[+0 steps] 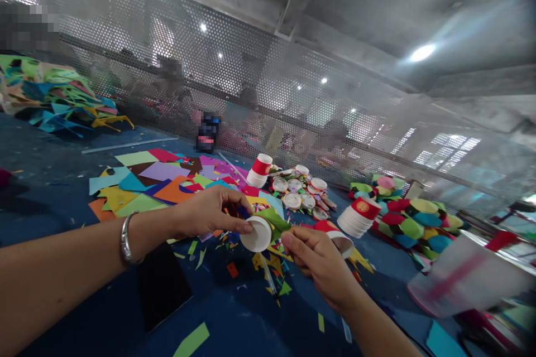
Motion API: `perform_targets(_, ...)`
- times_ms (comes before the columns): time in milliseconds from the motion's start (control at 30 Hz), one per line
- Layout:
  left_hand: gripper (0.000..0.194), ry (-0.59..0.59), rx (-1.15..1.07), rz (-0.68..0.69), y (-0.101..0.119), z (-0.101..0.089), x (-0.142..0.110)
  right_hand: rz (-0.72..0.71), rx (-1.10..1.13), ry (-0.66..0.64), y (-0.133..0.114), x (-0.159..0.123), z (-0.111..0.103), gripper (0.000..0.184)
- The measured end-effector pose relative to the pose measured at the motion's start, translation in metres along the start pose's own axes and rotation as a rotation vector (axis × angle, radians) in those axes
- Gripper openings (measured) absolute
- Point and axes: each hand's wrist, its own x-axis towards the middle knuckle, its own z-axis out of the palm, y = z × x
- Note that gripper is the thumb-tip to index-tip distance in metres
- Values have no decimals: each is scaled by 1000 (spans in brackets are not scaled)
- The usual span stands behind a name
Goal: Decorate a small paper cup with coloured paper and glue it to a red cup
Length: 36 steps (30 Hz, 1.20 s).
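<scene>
The left hand (215,212) grips a shallow white round disc (255,235) by its rim, thumb over the face and fingers behind, probably to steady it while the right hand (316,256) pinches the tip of a leaf-green piece of paper (274,223) at the disc's side, fingers closed narrowly. Both are held above the middle of the dark blue desk (238,323). Overlapping multicoloured paper sheets (167,187) and stacked red-and-white paper cups (260,170) lie towards its far edge, seemingly to stay within reach.
</scene>
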Motion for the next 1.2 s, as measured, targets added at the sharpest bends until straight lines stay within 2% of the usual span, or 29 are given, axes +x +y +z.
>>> perform_targets(267,39,8,10,2,2,-1,0,-1,-44,-2,-1,-1,-1,48)
perform_targets(500,36,-67,19,-42,2,-1,-2,-7,-4,-1,2,0,-2,47)
perform_targets(667,30,-43,-73,-48,-1,-2,-1,2,7,6,1,0,-1,46)
perform_targets(1200,34,2,-26,2,-6,1,2,-8,-1,0,0,1,-1,46)
